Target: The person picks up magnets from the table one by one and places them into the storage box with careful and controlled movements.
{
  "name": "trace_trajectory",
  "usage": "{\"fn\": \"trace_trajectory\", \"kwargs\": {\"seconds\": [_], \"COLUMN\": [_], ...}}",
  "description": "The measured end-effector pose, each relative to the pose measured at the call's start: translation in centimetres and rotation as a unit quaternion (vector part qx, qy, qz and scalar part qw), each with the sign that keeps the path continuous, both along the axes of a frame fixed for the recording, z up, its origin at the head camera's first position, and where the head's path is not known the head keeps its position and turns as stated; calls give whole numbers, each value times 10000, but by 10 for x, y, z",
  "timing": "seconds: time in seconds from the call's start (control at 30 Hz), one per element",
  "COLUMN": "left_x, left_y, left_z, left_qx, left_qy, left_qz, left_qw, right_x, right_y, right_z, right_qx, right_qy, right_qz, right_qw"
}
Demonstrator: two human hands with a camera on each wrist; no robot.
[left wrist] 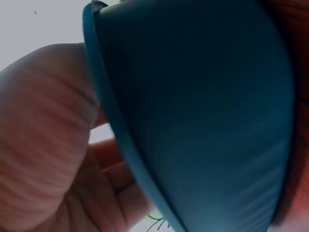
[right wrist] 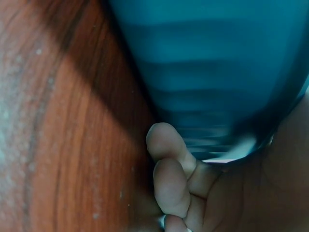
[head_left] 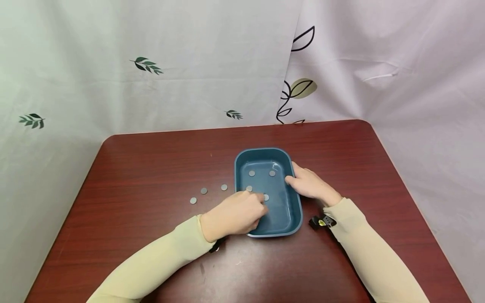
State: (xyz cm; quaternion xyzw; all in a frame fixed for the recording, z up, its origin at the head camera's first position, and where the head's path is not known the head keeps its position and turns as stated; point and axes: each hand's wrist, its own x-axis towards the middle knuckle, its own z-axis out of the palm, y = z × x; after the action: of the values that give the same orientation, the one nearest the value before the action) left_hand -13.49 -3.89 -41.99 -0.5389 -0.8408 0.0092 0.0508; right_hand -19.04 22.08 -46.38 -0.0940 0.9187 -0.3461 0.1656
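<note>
A blue rectangular tray (head_left: 280, 214) sits on the table, with several small silvery coins (head_left: 272, 173) lying on its bottom. My left hand (head_left: 235, 213) reaches over the tray's left rim, its fingers bent down inside, right beside one coin (head_left: 266, 197). Its fingertips are hidden, so I cannot tell whether they pinch anything. In the left wrist view, the thumb side of this hand (left wrist: 46, 130) is close to the tray wall (left wrist: 203, 121). My right hand (head_left: 310, 184) grips the tray's right side, thumb over the rim; its curled fingers (right wrist: 171, 186) show low along the outer wall.
Three more coins (head_left: 204, 191) lie spread on the dark red wooden table (head_left: 159, 164), left of the tray. Pale cloth with leaf prints (head_left: 212, 50) hangs around the table's back and sides. A black strap (head_left: 322, 221) is at the right wrist.
</note>
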Motion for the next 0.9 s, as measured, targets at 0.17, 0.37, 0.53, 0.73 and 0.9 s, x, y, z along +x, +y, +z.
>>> {"fn": "trace_trajectory", "kwargs": {"seconds": [0.17, 0.37, 0.53, 0.73, 0.9], "left_x": [2, 0, 0, 1, 2], "left_y": [8, 13, 14, 16, 18], "left_z": [-5, -9, -10, -13, -12], "left_qx": [-240, -359, -392, -423, -487], "left_qy": [142, 113, 189, 180, 190], "left_qz": [198, 390, 509, 618, 704], "left_qw": [9994, 9985, 9978, 9970, 9961], "right_x": [0, 0, -1, -1, -1], "right_y": [0, 0, 0, 1, 0], "right_z": [1, 1, 0, -1, -1], "right_qx": [-13, 65, 75, 69, 48], "right_qy": [58, 138, 156, 142, 83], "right_qz": [32, 73, 76, 66, 56], "right_qw": [10000, 9999, 9998, 9999, 9999]}}
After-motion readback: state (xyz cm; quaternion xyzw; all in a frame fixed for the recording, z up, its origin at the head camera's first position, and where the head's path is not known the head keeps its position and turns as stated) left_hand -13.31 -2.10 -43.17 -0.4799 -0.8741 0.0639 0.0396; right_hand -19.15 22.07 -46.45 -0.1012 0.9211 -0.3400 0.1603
